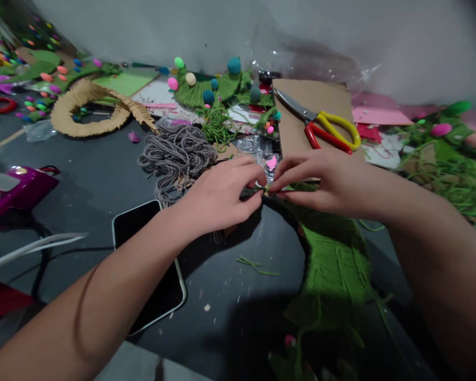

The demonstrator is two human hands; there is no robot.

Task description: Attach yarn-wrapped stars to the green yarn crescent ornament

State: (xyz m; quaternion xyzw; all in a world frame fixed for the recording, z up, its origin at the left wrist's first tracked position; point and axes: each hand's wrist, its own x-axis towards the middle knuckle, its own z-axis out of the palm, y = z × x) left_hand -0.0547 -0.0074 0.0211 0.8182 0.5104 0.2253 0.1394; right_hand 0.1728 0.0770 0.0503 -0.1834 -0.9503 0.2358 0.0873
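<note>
My left hand (pixel 232 190) and my right hand (pixel 313 182) meet near the middle of the view, fingertips almost touching. Both pinch a thin, dark green strand or stem between them; its exact form is too small to tell. Just below my right hand, a curved piece wrapped in green yarn (pixel 333 254) lies on the dark table, with loose yarn ends trailing from it. Grey yarn (pixel 178 153) is heaped beyond my left wrist. Short green yarn scraps (pixel 257 265) lie below my hands.
Scissors (pixel 315 119) rest on cardboard (pixel 293 143) at the back. A phone (pixel 162 291) lies under my left forearm. A tan paper-wrapped ring (pixel 89 127), a purple tool (pixel 24 190) and white cables are at left. Green yarn (pixel 456 180) is piled at right.
</note>
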